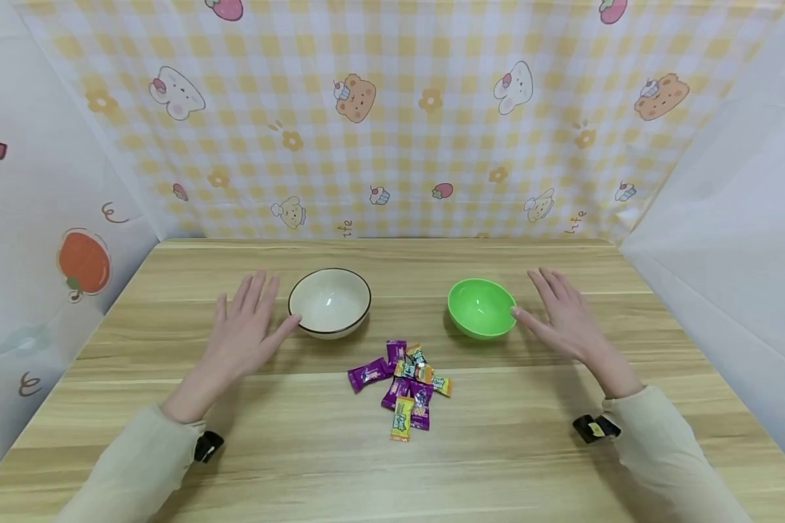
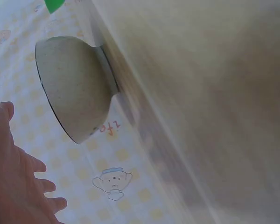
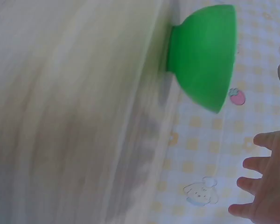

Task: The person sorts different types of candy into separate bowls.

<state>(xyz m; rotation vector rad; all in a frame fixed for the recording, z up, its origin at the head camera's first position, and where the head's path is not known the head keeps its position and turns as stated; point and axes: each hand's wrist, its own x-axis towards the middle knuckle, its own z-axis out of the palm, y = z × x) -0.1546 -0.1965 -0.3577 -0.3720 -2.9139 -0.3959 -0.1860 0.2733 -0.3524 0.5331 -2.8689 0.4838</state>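
My left hand [image 1: 243, 330] hovers palm down to the left of a white bowl [image 1: 330, 301] with a dark rim, fingers spread and straight. Its thumb overlaps the bowl's left rim in the head view; in the left wrist view, a gap shows between the hand [image 2: 18, 172] and the bowl [image 2: 72, 88]. On the other side, my right hand [image 1: 568, 319] is held beside a smaller green bowl [image 1: 481, 309], its fingers extended and holding nothing. The right wrist view shows that bowl [image 3: 203, 58] upright on the table, apart from the hand [image 3: 270, 182].
Between and in front of the bowls lies a loose pile of several wrapped candies, purple ones [image 1: 369, 374] and yellow ones [image 1: 402, 418]. The wooden table [image 1: 288, 472] ends at a yellow checked cloth [image 1: 392, 145] behind, with white cloth [image 1: 726, 181] along both sides.
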